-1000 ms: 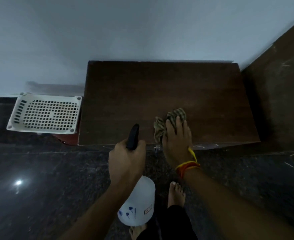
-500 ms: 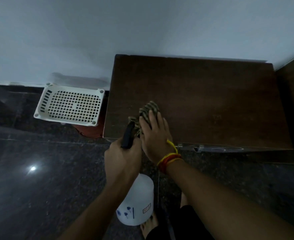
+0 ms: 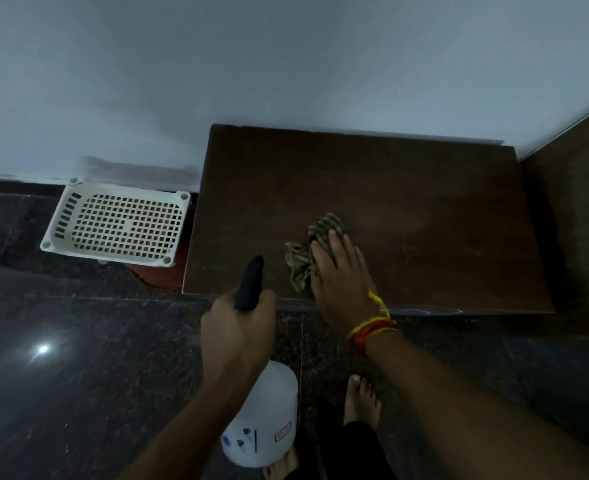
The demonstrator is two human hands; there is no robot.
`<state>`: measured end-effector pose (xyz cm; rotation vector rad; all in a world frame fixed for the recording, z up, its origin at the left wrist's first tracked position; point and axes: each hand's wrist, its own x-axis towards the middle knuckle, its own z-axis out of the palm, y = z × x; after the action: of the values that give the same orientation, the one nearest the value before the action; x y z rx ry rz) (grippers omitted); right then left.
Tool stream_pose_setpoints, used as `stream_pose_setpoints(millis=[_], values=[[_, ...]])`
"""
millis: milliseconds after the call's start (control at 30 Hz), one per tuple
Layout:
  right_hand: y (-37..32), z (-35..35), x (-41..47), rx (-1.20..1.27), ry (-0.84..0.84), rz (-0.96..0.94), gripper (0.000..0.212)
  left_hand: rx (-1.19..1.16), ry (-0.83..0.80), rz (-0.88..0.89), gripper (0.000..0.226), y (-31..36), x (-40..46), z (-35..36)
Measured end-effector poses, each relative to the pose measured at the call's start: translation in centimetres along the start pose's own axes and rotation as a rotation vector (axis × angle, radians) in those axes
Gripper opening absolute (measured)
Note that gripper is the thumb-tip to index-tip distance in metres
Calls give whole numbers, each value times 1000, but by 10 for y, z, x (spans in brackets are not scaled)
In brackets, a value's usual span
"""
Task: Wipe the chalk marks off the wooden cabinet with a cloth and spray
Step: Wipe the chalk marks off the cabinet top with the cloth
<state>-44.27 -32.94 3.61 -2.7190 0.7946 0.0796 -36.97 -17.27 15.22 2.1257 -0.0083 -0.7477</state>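
The spray bottle (image 3: 261, 414) nozzle is pointing toward 12 o'clock, gripped by the left hand (image 3: 237, 327); the right hand (image 3: 341, 282) is pressing flat, fingers straight, on the cloth (image 3: 306, 251).

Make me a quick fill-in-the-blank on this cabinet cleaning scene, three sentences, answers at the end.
1. The right hand presses a striped ____ onto the cabinet top.
2. The left hand grips a white spray ____ with a black nozzle.
3. Left of the cabinet sits a white perforated ____.

Answers: cloth; bottle; basket

Dark brown cabinet (image 3: 407, 202), olive-striped cloth (image 3: 315, 244), white bottle (image 3: 268, 417) with black nozzle (image 3: 249, 283), white latticed basket (image 3: 119, 223).
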Motion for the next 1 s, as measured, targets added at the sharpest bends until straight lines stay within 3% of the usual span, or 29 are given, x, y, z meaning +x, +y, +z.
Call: stream_pose_setpoints(millis=[167, 433, 600, 1000], values=[[24, -12, 27, 44, 57, 131, 55, 22, -13, 33, 33, 15, 3, 17], [67, -18, -26, -2, 50, 157, 57, 39, -48, 93, 35, 9, -14, 33], [116, -30, -30, -19, 85, 281, 56, 24, -64, 124, 37, -8, -27, 50], [164, -36, -68, 1, 134, 243, 54, -22, 54, 291, 35, -56, -82, 97]])
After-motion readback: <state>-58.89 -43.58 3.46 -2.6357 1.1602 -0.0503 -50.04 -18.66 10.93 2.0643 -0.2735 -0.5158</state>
